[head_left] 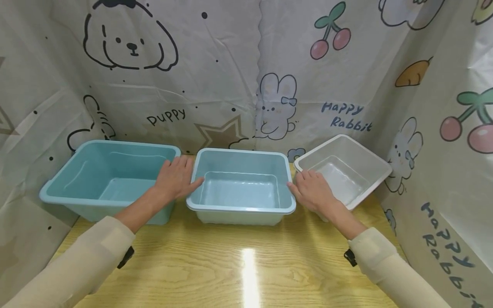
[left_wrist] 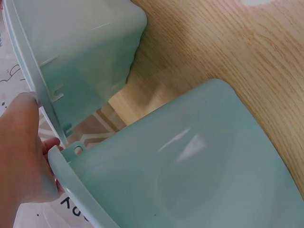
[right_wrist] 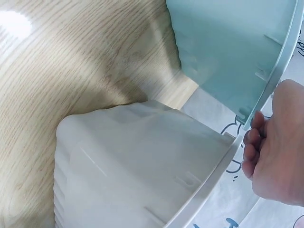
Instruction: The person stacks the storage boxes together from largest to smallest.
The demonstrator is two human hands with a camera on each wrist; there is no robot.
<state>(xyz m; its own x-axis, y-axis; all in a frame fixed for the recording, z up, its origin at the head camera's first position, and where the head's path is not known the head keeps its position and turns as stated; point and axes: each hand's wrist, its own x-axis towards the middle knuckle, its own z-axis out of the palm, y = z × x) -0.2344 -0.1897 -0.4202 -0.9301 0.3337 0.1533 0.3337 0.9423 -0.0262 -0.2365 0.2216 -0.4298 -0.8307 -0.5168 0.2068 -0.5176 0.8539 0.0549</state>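
My left hand [head_left: 174, 177] spans the gap between a teal bin [head_left: 109, 202] and a light blue bin [head_left: 240, 209]. Its thumb reaches over the light blue bin's left rim, and the fingers lie at the teal bin's right rim corner. On the other side, my right hand [head_left: 313, 191] has its thumb at the light blue bin's right rim. The right fingers rest by the near left rim of a grey-white bin [head_left: 344, 171], their tips bent in the right wrist view. All three bins show bare insides. The undersides of both hands are hidden in the head view.
The bins stand in a row on a wood-grain table [head_left: 192, 265]. Behind and beside them hangs a printed white cloth [head_left: 231, 72] with cartoon animals, cherries and lettering. The teal bin and the grey-white bin stand close to the side cloths.
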